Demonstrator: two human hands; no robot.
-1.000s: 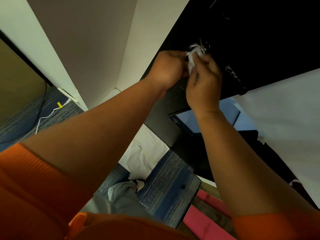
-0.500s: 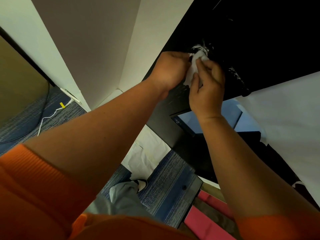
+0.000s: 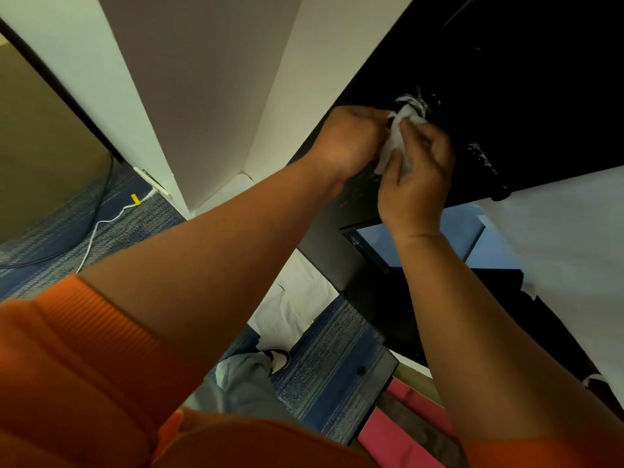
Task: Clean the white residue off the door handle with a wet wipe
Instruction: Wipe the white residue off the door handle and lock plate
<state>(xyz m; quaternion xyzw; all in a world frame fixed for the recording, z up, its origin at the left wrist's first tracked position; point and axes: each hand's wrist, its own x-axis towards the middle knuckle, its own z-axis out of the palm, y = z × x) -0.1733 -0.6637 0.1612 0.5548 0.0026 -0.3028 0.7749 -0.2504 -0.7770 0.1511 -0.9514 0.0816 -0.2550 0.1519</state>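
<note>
A black door [image 3: 526, 62] fills the upper right. White residue [image 3: 417, 101] smears it around the handle base, and more white residue [image 3: 481, 155] streaks the dark handle lever running down to the right. A white wet wipe [image 3: 393, 143] is pressed against the door just below the upper smear. My right hand [image 3: 417, 177] pinches the wipe from below. My left hand [image 3: 351, 140] is closed at the wipe's left edge, touching it. The handle's base is mostly hidden behind the wipe and my fingers.
A white wall corner [image 3: 202, 96] stands left of the door. A white cable with a yellow tag [image 3: 135, 199] lies on the blue carpet [image 3: 337, 366]. White paper [image 3: 574, 248] covers the door's lower right. My shoe [image 3: 278, 358] is on the floor below.
Both hands and the wipe have shifted slightly right and down along the door, and the upper smear of residue shows more above the wipe.
</note>
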